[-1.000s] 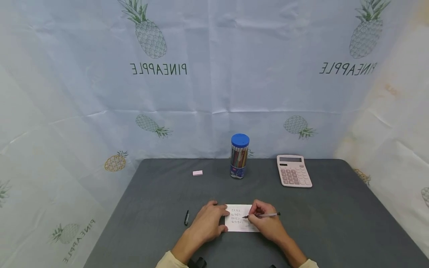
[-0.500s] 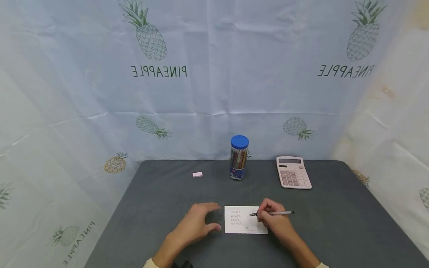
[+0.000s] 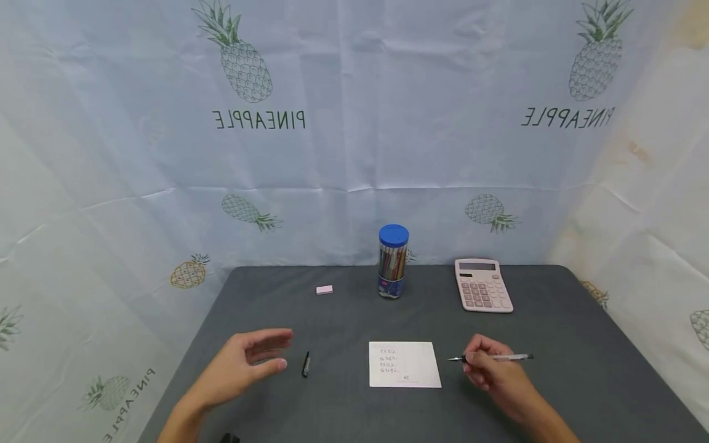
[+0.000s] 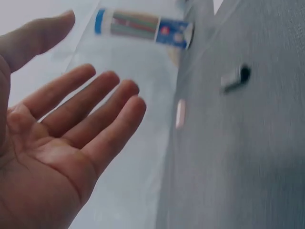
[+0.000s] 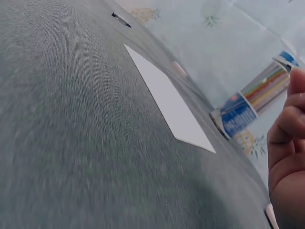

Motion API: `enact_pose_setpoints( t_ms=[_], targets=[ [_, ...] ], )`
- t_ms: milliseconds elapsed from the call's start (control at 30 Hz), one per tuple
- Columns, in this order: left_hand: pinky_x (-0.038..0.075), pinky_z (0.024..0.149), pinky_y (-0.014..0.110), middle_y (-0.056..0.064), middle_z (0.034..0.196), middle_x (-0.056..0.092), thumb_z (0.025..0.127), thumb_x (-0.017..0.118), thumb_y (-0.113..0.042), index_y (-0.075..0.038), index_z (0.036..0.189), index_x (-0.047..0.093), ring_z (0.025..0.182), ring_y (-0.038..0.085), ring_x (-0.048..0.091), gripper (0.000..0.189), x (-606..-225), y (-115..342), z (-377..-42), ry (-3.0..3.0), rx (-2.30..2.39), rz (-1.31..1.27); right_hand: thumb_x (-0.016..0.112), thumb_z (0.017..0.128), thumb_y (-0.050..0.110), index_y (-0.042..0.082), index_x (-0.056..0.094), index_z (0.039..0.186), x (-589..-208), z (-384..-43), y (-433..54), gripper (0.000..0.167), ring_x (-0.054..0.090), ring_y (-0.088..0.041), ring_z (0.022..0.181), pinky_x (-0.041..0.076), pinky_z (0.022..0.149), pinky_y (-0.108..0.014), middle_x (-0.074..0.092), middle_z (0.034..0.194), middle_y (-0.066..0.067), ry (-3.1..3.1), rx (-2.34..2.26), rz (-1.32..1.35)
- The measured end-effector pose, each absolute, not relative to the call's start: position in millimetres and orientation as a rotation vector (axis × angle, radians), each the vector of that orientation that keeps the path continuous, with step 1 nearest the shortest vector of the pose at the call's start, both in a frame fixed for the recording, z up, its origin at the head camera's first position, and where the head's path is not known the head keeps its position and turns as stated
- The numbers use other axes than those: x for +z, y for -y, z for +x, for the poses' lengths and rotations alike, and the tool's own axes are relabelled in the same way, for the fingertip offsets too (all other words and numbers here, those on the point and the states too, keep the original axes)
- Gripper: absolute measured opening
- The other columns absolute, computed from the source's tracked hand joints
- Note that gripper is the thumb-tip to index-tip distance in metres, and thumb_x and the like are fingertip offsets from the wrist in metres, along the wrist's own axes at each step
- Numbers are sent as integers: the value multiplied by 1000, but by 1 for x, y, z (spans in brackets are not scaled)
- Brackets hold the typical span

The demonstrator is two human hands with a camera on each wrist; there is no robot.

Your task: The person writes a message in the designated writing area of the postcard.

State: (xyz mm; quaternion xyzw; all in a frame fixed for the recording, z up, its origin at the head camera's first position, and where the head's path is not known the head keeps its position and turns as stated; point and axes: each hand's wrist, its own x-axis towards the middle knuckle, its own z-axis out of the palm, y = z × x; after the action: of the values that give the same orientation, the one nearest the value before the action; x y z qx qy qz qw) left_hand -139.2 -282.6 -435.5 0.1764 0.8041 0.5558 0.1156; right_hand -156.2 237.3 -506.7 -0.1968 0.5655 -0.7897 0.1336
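Note:
My right hand (image 3: pixel 498 376) pinches a pen (image 3: pixel 514 357) to the right of a white card (image 3: pixel 407 375) that carries several short handwritten lines. The pen's dark tip points left, apart from the card. Over the table's left side hovers my left hand (image 3: pixel 235 372), holding nothing, its fingers (image 4: pixel 112 136) extended and loosely spread in the left wrist view. A dark pen cap (image 3: pixel 306 364) lies on the table just right of that hand. Only part of the right hand (image 5: pixel 290 162) shows in the right wrist view, beyond the card (image 5: pixel 167 102).
A clear tube of colored pencils (image 3: pixel 392 261) with a blue lid stands at the back middle of the dark table (image 3: pixel 343 412). A pink calculator (image 3: pixel 484 286) lies to its right, a small pink eraser (image 3: pixel 324 290) to its left. Behind hangs a pineapple-print curtain (image 3: pixel 354 141).
My right hand has lifted the pen off the card and moved right. The left hand has let go of the card and moved left past the cap, which shows again.

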Motion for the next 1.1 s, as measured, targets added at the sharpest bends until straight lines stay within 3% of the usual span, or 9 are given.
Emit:
enact_pose_setpoints(
  t_ms=[100, 267, 433, 733, 967, 1100],
  targets=[
    [61, 103, 25, 28, 155, 60, 107, 71, -13, 6, 156, 54, 130, 4, 70, 55, -437, 302, -137, -2240, 1697, 491, 41, 111, -7, 15, 67, 100, -506, -152, -249, 36, 31, -20, 62, 13, 54, -43, 75, 89, 7, -1603, -2277, -546],
    [61, 105, 29, 30, 156, 59, 110, 64, -9, 14, 157, 46, 131, 11, 72, 55, -449, 320, -137, -2144, 1763, 415, 42, 112, -4, 17, 68, 101, -507, -148, -257, 35, 35, -15, 63, 18, 55, -40, 75, 89, 8, -1635, -2243, -471],
    [60, 108, 33, 35, 156, 55, 111, 65, -12, 20, 159, 38, 130, 16, 73, 64, -467, 317, -143, -2029, 1822, 260, 46, 112, -2, 18, 68, 99, -513, -148, -251, 32, 36, -15, 63, 19, 56, -41, 75, 88, 8, -1665, -2220, -417],
    [62, 105, 40, 34, 152, 61, 106, 74, -18, 19, 153, 48, 133, 27, 71, 65, -489, 279, -153, -2025, 1798, 62, 48, 111, -1, 17, 67, 98, -521, -150, -233, 29, 37, -12, 63, 19, 56, -39, 71, 86, 9, -1629, -2226, -416],
    [68, 91, 43, 29, 128, 76, 99, 83, -17, 17, 139, 64, 109, 31, 80, 56, -490, 249, -158, -2277, 1671, -20, 52, 111, 2, 17, 66, 97, -525, -149, -223, 24, 45, -5, 63, 25, 55, -30, 70, 84, 9, -1661, -2204, -340],
    [66, 71, 35, 10, 97, 83, 91, 89, -14, 7, 121, 78, 81, 19, 79, 38, -490, 232, -157, -2618, 1428, -70, 53, 111, 4, 17, 66, 97, -528, -150, -218, 23, 47, -3, 62, 27, 55, -27, 69, 84, 9, -1668, -2183, -316]
  ],
)
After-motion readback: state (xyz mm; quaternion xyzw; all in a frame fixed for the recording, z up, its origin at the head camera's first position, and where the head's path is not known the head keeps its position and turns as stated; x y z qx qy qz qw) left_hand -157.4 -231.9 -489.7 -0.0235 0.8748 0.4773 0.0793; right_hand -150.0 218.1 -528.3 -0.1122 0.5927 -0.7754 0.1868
